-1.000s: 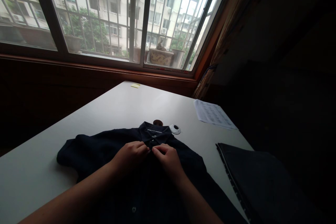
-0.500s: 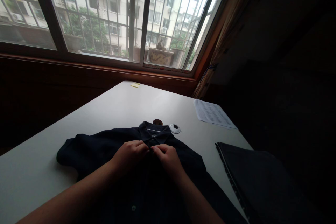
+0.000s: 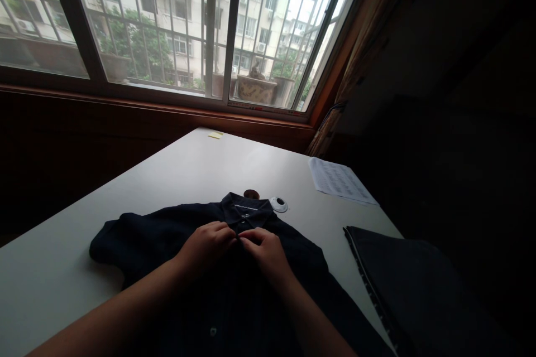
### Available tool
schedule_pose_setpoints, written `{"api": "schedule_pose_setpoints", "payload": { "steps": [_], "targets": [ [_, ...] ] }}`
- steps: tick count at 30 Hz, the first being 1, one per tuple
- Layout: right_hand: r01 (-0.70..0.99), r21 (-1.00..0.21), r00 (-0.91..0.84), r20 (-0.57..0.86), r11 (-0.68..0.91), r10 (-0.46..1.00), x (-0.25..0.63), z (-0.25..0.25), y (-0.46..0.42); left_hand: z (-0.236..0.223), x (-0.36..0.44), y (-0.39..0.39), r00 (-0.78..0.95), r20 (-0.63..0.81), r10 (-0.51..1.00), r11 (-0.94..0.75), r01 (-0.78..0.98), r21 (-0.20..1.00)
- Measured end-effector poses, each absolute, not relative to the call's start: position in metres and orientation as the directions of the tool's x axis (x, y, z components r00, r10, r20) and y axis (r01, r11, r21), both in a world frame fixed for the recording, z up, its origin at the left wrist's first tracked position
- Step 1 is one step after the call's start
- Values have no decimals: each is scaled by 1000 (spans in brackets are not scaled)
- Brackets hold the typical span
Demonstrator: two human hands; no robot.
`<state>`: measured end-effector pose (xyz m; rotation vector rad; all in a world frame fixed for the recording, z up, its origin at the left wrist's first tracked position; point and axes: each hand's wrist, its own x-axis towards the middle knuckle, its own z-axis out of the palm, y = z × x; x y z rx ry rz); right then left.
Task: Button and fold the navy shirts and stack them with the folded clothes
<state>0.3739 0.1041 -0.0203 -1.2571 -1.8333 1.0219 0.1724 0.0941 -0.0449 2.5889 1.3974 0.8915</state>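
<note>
A white worktop (image 3: 176,173) spreads across the centre and lower left, beneath a barred window (image 3: 184,28) along the top; the room's right side is dark. The navy shirt (image 3: 167,226) lies at lower centre, left hand (image 3: 207,242) and right hand (image 3: 267,251) below its collar, fingers pinched together on its front. Printed papers (image 3: 341,179) lie right of centre.
</note>
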Motion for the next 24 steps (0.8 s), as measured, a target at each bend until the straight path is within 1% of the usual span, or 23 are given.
{"api": "schedule_pose_setpoints", "payload": {
  "steps": [6,12,18,24],
  "targets": [
    [401,-882,-301,128,247,945,375,-21,105,-43,172,93,411,456,790,-583,734,349],
    [425,-857,-309,165,291,937,374,-23,105,-44,170,93,393,448,803,-573,717,398],
    [441,-839,-316,188,319,930,374,-27,106,-43,170,93,393,423,817,-558,726,402],
    [465,-828,-323,171,313,931,374,-26,106,-43,171,94,393,417,820,-554,728,403]
  ]
}}
